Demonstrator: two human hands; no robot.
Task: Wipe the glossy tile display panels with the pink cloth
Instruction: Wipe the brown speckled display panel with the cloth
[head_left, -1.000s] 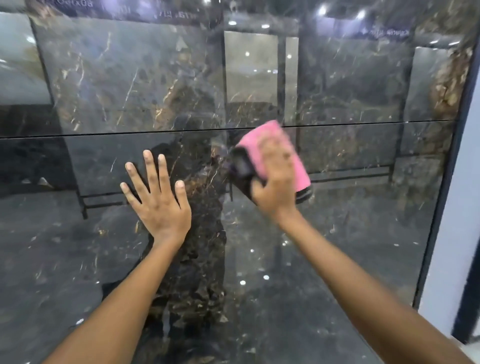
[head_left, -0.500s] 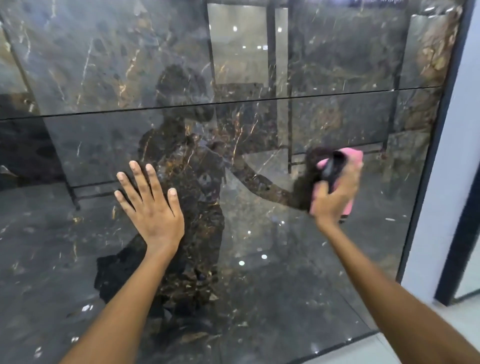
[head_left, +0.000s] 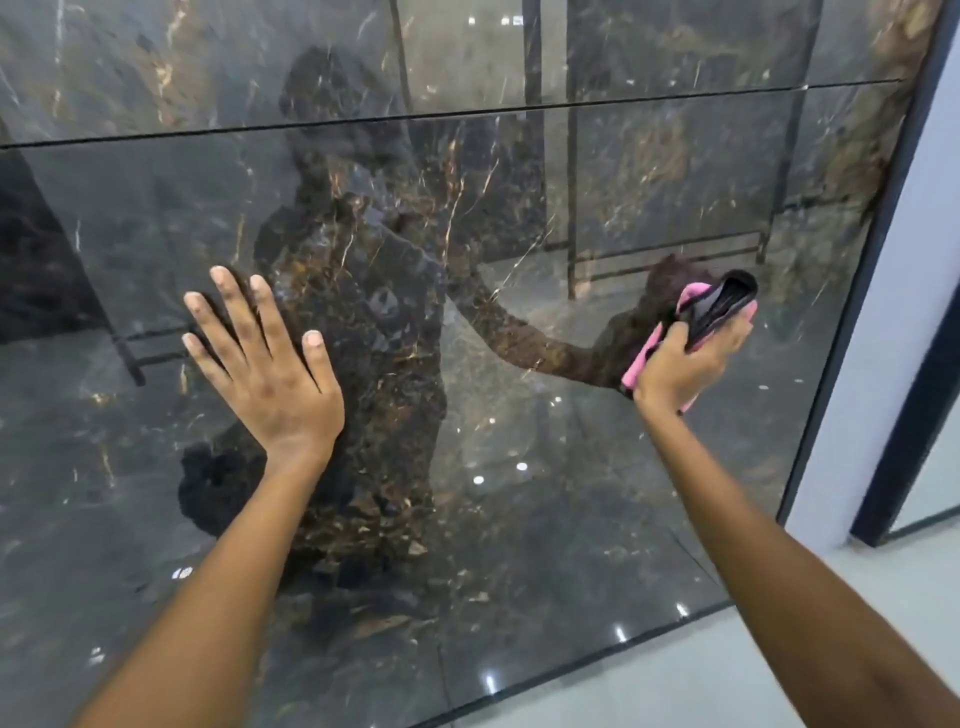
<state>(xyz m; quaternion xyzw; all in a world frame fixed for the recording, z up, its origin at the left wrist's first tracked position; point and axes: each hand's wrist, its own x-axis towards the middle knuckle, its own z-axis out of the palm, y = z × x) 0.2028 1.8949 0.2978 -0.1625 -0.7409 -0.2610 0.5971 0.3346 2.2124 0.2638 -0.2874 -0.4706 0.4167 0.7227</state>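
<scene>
A large glossy dark marble tile panel (head_left: 519, 493) stands upright in front of me, with a second panel (head_left: 182, 62) above it past a thin horizontal seam. My left hand (head_left: 265, 364) lies flat on the lower panel, fingers spread, holding nothing. My right hand (head_left: 685, 358) presses a folded pink cloth (head_left: 641, 358) with a black side against the lower panel near its right edge. My reflection shows in the gloss.
A dark frame strip (head_left: 857, 312) borders the panels on the right, then a pale wall (head_left: 904, 322) and a dark post (head_left: 919, 395). Light grey floor (head_left: 779, 670) runs below the panel's bottom edge.
My right hand has swept the pink cloth to the right across the lower panel, from near the middle to close to the right edge. My left hand has stayed flat on the panel.
</scene>
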